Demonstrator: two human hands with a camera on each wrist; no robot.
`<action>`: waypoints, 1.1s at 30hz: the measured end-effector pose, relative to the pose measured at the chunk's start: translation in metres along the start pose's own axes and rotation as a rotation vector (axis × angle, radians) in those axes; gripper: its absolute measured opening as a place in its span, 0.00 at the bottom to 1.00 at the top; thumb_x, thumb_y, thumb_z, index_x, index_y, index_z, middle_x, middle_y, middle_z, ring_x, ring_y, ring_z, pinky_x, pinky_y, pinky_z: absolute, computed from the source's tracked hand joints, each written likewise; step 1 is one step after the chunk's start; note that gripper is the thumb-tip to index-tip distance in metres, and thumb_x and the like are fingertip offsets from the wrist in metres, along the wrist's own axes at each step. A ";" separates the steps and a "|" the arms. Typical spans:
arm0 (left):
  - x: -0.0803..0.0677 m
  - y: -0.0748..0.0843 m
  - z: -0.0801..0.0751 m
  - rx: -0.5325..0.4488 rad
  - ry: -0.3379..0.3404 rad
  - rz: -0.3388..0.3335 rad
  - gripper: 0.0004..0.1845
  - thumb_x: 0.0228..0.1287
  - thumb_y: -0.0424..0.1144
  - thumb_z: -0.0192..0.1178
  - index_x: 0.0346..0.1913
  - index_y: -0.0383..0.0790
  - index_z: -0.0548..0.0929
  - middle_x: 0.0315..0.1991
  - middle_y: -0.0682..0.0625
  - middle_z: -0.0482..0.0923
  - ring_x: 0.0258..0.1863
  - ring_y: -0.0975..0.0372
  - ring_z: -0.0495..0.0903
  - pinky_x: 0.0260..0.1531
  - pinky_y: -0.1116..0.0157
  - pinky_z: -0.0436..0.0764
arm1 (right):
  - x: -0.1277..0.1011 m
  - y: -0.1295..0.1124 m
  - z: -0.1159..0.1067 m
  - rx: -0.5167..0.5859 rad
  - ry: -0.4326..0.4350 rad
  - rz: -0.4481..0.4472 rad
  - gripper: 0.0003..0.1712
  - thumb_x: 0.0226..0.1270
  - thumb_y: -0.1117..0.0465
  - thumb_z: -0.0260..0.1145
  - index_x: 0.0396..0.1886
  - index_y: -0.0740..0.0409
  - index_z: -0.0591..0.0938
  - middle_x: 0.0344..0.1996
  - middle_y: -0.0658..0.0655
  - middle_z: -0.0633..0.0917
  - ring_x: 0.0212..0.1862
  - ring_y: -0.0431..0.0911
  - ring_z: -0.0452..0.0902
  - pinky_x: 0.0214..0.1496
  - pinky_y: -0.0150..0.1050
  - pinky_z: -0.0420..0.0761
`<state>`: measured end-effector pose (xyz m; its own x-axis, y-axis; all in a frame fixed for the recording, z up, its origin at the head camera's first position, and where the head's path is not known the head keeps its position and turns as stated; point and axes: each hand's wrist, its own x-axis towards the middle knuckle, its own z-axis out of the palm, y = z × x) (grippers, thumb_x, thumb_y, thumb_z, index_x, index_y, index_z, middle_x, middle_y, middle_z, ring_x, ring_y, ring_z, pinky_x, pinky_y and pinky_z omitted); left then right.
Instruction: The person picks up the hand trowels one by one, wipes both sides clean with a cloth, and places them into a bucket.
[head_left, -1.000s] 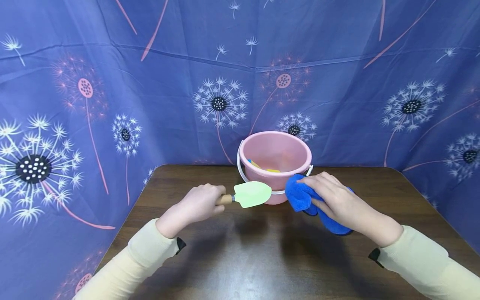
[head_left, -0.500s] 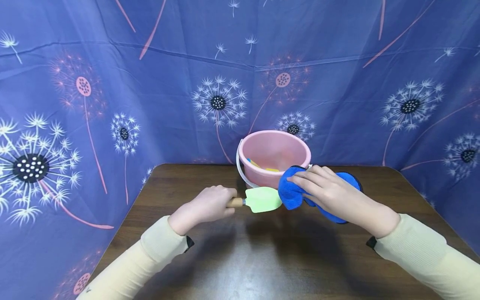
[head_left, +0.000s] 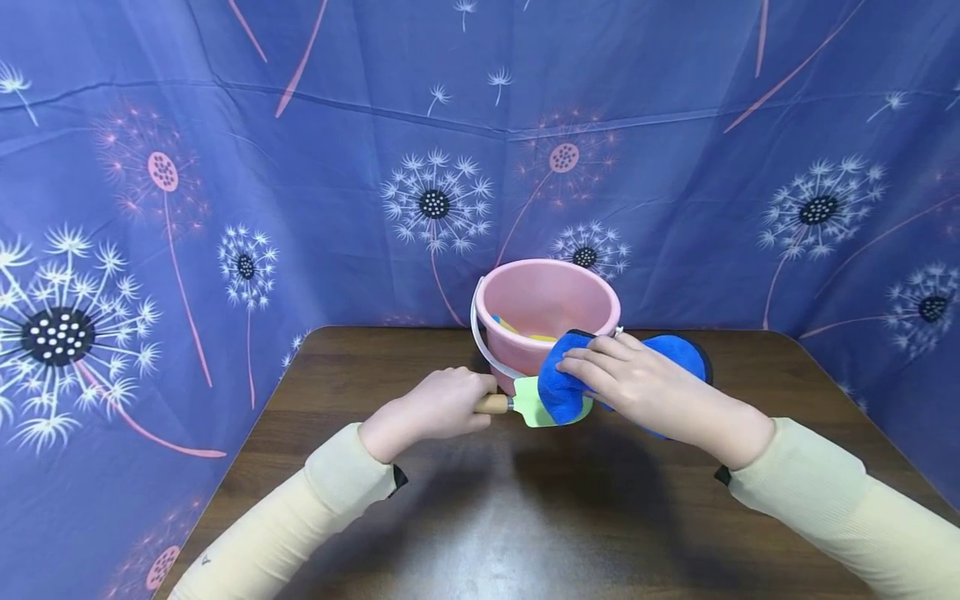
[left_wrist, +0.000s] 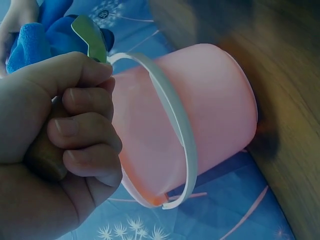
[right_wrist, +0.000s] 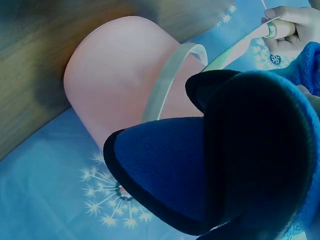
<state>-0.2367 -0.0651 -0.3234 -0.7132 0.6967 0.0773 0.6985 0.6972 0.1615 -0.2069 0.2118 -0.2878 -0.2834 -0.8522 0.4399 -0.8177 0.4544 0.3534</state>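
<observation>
My left hand [head_left: 442, 404] grips the wooden handle [head_left: 492, 404] of a small trowel with a pale green blade [head_left: 529, 403]. In the left wrist view its fingers [left_wrist: 90, 130] curl round that handle. My right hand [head_left: 637, 385] holds a bunched blue cloth [head_left: 558, 379] with dark edging. The cloth covers the front part of the trowel blade; whether it touches the blade's underside cannot be seen. Both are held above the table, just in front of a pink bucket [head_left: 513, 354]. In the right wrist view the hanging cloth [right_wrist: 160, 170] hides most of my right hand.
The pink bucket stands near the back of the brown wooden table [head_left: 375, 354], its white handle [head_left: 480, 333] lowered at the front. Yellow and blue items [head_left: 510, 327] lie inside it. A blue dandelion-print curtain [head_left: 315, 208] hangs behind and at both sides.
My left hand has moved right with the trowel. My right hand has shifted left with the cloth, which now overlaps the blade instead of being apart from it.
</observation>
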 end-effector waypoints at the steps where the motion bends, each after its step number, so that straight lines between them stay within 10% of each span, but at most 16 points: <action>1: 0.001 0.001 0.000 -0.001 -0.007 0.005 0.04 0.53 0.38 0.62 0.29 0.49 0.76 0.16 0.59 0.63 0.18 0.64 0.65 0.19 0.66 0.66 | 0.001 0.000 0.000 -0.003 -0.014 -0.002 0.22 0.72 0.55 0.52 0.59 0.62 0.74 0.52 0.58 0.80 0.52 0.52 0.74 0.54 0.48 0.73; 8: 0.006 0.007 0.001 -0.035 -0.036 0.040 0.09 0.55 0.38 0.62 0.40 0.48 0.80 0.17 0.59 0.63 0.18 0.64 0.65 0.20 0.67 0.66 | 0.008 -0.004 0.003 -0.009 -0.068 -0.034 0.37 0.45 0.71 0.75 0.59 0.60 0.74 0.53 0.56 0.80 0.53 0.52 0.73 0.56 0.48 0.72; 33: 0.008 0.012 -0.003 -0.004 -0.002 0.069 0.07 0.55 0.39 0.64 0.36 0.45 0.77 0.19 0.58 0.65 0.18 0.65 0.66 0.19 0.69 0.64 | 0.005 -0.002 0.017 0.004 -0.045 -0.132 0.39 0.38 0.67 0.79 0.56 0.57 0.77 0.50 0.52 0.81 0.51 0.50 0.73 0.47 0.42 0.71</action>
<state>-0.2347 -0.0518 -0.3176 -0.6629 0.7437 0.0863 0.7460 0.6465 0.1598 -0.2150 0.2024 -0.3008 -0.1950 -0.9153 0.3525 -0.8516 0.3363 0.4021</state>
